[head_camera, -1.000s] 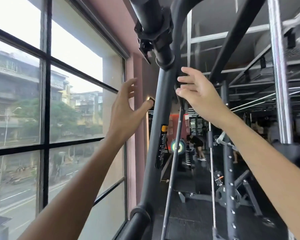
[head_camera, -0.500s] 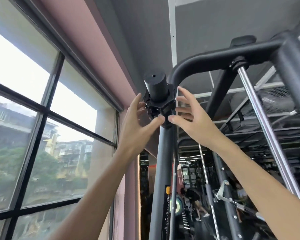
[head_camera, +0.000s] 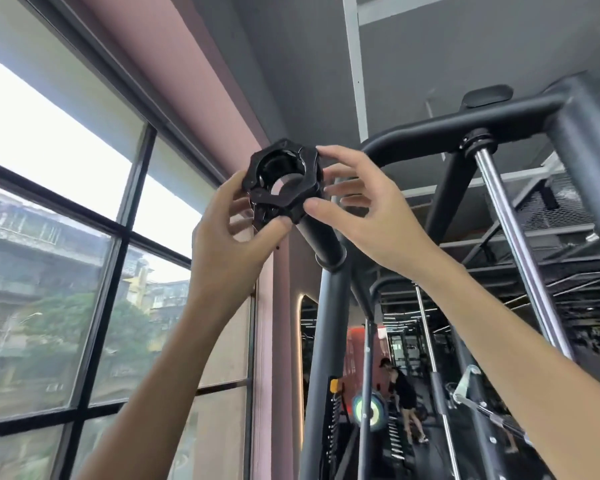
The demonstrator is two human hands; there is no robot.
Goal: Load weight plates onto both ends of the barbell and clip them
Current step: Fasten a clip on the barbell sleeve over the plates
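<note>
Clip (head_camera: 284,181): a black ring-shaped collar with a lever latch on its lower edge, held up in the upper middle of the frame. Its open hole faces the camera.
Clip position: it sits at the top end of a black peg (head_camera: 321,239) that slants down and to the right. I cannot tell whether the peg's tip is inside the ring or just behind it.
Left hand (head_camera: 229,244): raised from the lower left, it grips the clip's left and bottom sides. The fingers curl behind the ring and the thumb presses under the latch.
Right hand (head_camera: 371,216): raised from the lower right, it pinches the clip's right side with the forefinger on the upper rim and the thumb on the lower corner. The other fingers are loosely bent and spread, off the clip.
Peg: its lower end joins a grey upright post (head_camera: 326,341) that runs down the middle of the frame.
Rack: a curved black top bar (head_camera: 465,123) crosses the upper right, and a shiny steel rod (head_camera: 520,244) slants down beneath it.
Window (head_camera: 49,237): large dark-framed panes fill the left side, with buildings and trees outside.
Background: in the lower right of centre, a person in dark clothes (head_camera: 400,389) bends over just beside a round multicoloured plate (head_camera: 368,410).
</note>
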